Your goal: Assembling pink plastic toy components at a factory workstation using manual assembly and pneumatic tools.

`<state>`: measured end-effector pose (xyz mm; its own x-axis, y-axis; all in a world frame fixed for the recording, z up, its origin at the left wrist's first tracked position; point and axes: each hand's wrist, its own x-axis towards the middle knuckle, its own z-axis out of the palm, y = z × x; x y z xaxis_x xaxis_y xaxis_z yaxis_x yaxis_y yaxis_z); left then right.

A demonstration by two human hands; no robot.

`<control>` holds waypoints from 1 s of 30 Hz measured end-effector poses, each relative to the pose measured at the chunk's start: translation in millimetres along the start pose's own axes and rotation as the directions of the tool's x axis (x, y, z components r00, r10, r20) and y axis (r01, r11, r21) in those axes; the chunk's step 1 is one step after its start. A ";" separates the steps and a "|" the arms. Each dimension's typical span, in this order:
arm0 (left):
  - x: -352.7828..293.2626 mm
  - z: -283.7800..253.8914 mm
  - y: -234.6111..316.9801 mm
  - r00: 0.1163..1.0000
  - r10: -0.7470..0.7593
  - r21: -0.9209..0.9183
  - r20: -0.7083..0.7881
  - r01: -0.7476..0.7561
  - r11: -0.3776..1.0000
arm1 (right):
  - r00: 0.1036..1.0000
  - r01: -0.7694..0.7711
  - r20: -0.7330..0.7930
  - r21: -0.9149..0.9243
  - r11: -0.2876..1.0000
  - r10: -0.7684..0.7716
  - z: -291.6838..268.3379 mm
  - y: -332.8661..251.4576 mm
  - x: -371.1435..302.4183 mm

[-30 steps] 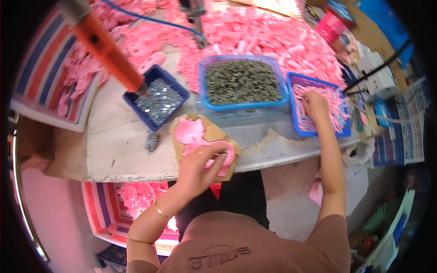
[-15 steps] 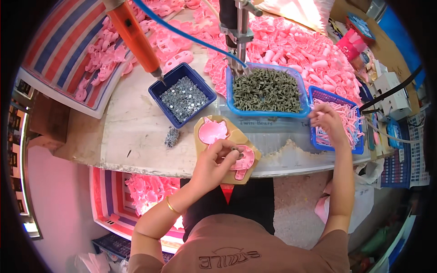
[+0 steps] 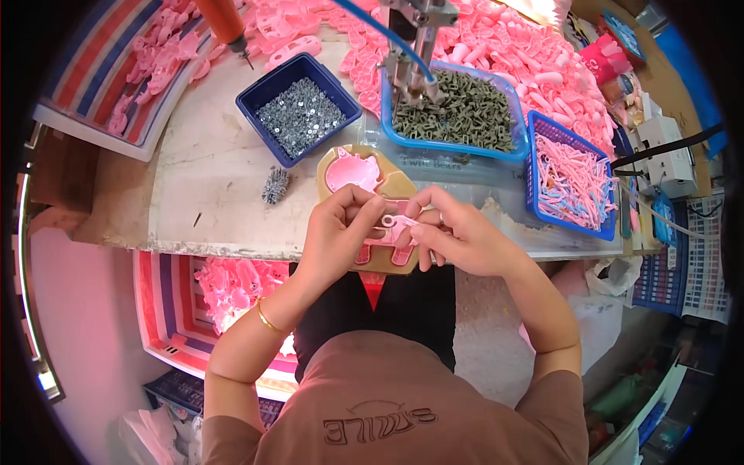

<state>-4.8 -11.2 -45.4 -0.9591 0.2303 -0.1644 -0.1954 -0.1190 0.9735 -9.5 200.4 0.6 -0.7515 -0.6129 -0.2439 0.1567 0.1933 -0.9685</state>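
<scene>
Over the front edge of the table, my two hands meet above a tan holding block [image 3: 403, 182]. A small pink plastic piece with a round eyelet [image 3: 397, 222] is between the fingertips of my right hand [image 3: 465, 239], which is closed on it. My left hand [image 3: 341, 231] is pinched right beside that piece; what lies in its fingertips is hidden. In the block's upper hollow sits a pink rounded shell [image 3: 351, 172] with small ears. Another pink shell [image 3: 401, 256] lies in the lower part, mostly covered by my hands.
A blue bin of screws [image 3: 256, 147], a blue-rimmed tub of dark green clips [image 3: 457, 153] and a blue basket of pink and light-blue sticks [image 3: 533, 198] stand around the block. Pink parts [image 3: 496, 54] heap behind. An orange screwdriver [image 3: 225, 23] and metal fixture [image 3: 415, 50] hang above.
My right hand has come from beside the stick basket to my left hand, bringing the pink eyelet piece. The small dark piece seen in my left fingers is now hidden. The whole view has shifted.
</scene>
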 end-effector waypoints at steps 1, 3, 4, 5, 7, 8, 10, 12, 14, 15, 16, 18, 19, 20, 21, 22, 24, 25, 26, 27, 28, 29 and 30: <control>-1.2 0.8 1.0 1.000 -0.001 -0.027 0.002 0.001 1.000 | 1.000 -0.006 -0.002 -0.024 1.000 0.006 0.2 0.3 1.0; -3.8 3.1 3.5 1.000 -0.009 -0.060 -0.001 0.009 0.998 | 1.000 -0.002 -0.002 -0.040 0.999 0.002 -0.2 5.9 3.0; -4.9 3.4 4.7 1.000 -0.013 -0.089 -0.005 0.013 0.996 | 1.000 0.008 -0.002 -0.057 0.998 -0.008 0.1 7.7 3.7; -5.6 2.7 5.3 1.000 -0.015 -0.091 -0.007 0.014 0.996 | 1.000 0.005 0.000 -0.058 0.998 -0.005 1.0 6.6 3.4; -6.4 1.3 5.7 0.997 -0.068 -0.101 0.027 0.070 0.992 | 0.999 -0.030 -0.014 -0.016 0.999 0.030 2.5 3.6 2.0; -6.4 0.9 4.3 0.997 -0.071 -0.102 0.027 0.073 0.992 | 0.999 -0.033 -0.013 -0.015 0.999 0.033 3.6 4.3 1.8; -6.1 0.4 0.4 0.997 -0.077 -0.058 0.014 0.078 0.995 | 0.998 -0.018 -0.069 -0.077 0.997 0.012 7.2 6.5 2.4; -7.6 2.5 -1.0 0.999 -0.048 -0.015 -0.010 0.048 0.999 | 0.994 -0.012 -0.113 -0.071 0.997 0.004 11.3 9.3 3.2; -8.5 2.8 -2.4 0.999 -0.018 0.030 -0.033 0.019 0.999 | 0.988 -0.006 -0.156 -0.066 0.998 -0.004 12.2 10.4 2.7; -8.5 1.3 -3.0 1.000 0.000 0.033 -0.011 0.001 0.999 | 0.992 -0.026 -0.128 -0.109 0.994 0.011 11.4 9.9 2.3; -8.1 0.6 -2.9 1.000 0.017 0.036 0.014 -0.018 0.999 | 0.994 -0.044 -0.104 -0.154 0.987 0.028 10.0 9.7 1.1; -8.1 -1.6 5.4 0.997 -0.029 0.004 0.076 0.028 1.000 | 0.994 0.034 -0.100 -0.173 0.984 -0.052 4.4 19.1 0.6; -8.1 -3.7 8.4 0.989 -0.070 -0.024 0.129 0.073 0.997 | 0.987 0.118 -0.085 -0.192 0.974 -0.136 3.8 20.7 1.8; -7.0 -5.8 7.8 0.989 -0.072 -0.024 0.127 0.076 0.997 | 0.987 0.117 -0.083 -0.190 0.975 -0.135 5.1 19.1 1.8; -5.6 -7.9 7.0 0.989 -0.050 0.017 0.139 0.048 0.999 | 0.972 0.168 -0.118 -0.271 0.948 -0.205 7.9 14.2 2.0; -4.8 -8.9 6.7 0.988 -0.027 0.058 0.154 0.018 0.998 | 0.949 0.212 -0.147 -0.353 0.911 -0.277 10.5 9.1 2.7; -7.1 -5.7 10.0 0.988 -0.036 0.037 0.148 0.031 0.999 | 0.931 0.223 -0.163 -0.451 0.864 -0.325 14.3 5.0 4.2; -8.9 -4.2 11.8 0.988 -0.047 0.016 0.146 0.045 0.999 | 0.910 0.227 -0.176 -0.544 0.808 -0.375 16.4 4.4 4.6; -9.2 -6.3 12.7 0.988 -0.049 0.014 0.143 0.047 0.999 | 0.912 0.227 -0.174 -0.543 0.809 -0.372 17.4 4.7 6.6; -8.3 -10.4 13.6 0.983 -0.094 0.060 0.158 0.086 0.995 | 0.880 0.275 -0.123 -0.655 0.704 -0.459 17.7 5.3 10.0; -7.5 -13.2 14.6 0.975 -0.139 0.105 0.171 0.123 0.987 | 0.843 0.315 -0.059 -0.751 0.580 -0.535 18.6 5.9 12.9; -7.5 -14.2 15.2 0.976 -0.141 0.103 0.167 0.125 0.987 | 0.844 0.317 -0.055 -0.750 0.580 -0.533 21.3 7.0 15.7; -7.9 -15.3 15.8 0.979 -0.133 0.094 0.155 0.119 0.988 | 0.830 0.301 -0.059 -0.790 0.534 -0.554 24.4 8.5 18.6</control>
<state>-3.4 -29.6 -31.2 -0.8810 0.3913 -0.2659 -0.2884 0.0011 0.9575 -6.5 171.9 -13.4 -0.7486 -0.5709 0.3372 -0.6485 0.5243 -0.5519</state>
